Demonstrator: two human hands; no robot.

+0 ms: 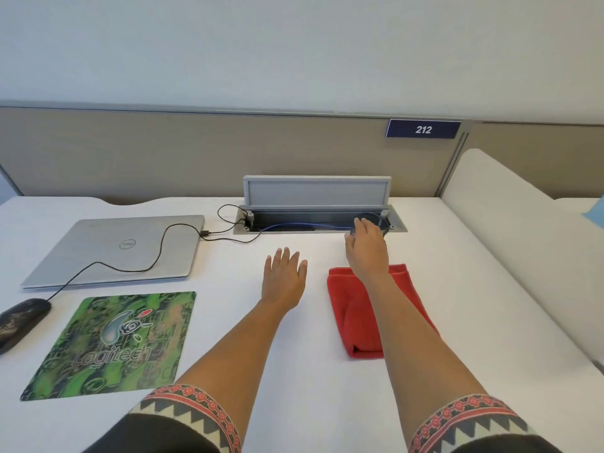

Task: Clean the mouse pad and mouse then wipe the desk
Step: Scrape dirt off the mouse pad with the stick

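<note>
At the far edge of the desk [294, 371], 1 o'clock from centre, right hand [366, 248] is on a dark round object [376, 220] sitting at the lip of the open cable tray [320, 220]. Fingers curled over it; can't tell if it's a real grip or just a touch, and can't tell what the object is. Left hand [285, 276] is at dead centre, fingers spread, flat over the bare desk, holding nothing.

Task items: red cloth [362, 308] folded at 3 o'clock, partly under the right forearm. Mouse pad [114, 344] at 8 o'clock, flat, green print. Mouse [21, 318] at 9 o'clock, off the pad, just beside its left edge, cable [130, 266] trailing over the closed laptop [117, 250] at 10 o'clock to its side port.

My read: cleaning not started, cloth untouched. If the round thing is being taken, lift it straight up and clear the tray lip and the blue cable [294, 226] inside before pulling back.

Room: centre and near edge are open, good for working the pad. Left side is tight: the mouse sits near the frame's left edge, cable tethers it, so short lifts only. Right side is bounded by a raised white divider [523, 256]; back is bounded by the tray lid [317, 191] and partition [163, 152].
</note>
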